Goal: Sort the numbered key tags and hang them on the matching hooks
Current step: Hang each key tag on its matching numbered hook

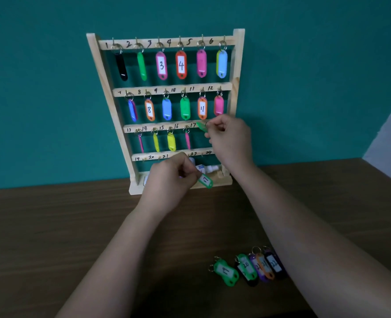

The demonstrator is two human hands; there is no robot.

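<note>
A wooden key rack point(235, 83) leans on the teal wall, with four numbered rails. Coloured tags hang on the hooks of the top two rails and on the first hooks of the third rail. My left hand point(169, 180) pinches a green tag marked 17 point(205, 180) low in front of the rack's base. My right hand point(230, 138) holds another green tag point(201, 126) up at the right end of the third rail, near the 17 label. Several loose tags point(249, 268), numbered 19 and up, lie on the table under my right forearm.
The rack stands on a dark wooden table point(52, 226) against the wall. A small white bottle point(209, 168) lies in the rack's bottom tray. The bottom rail's hooks, 19 to 24, carry no tags that I can see. A pale surface shows at the far right.
</note>
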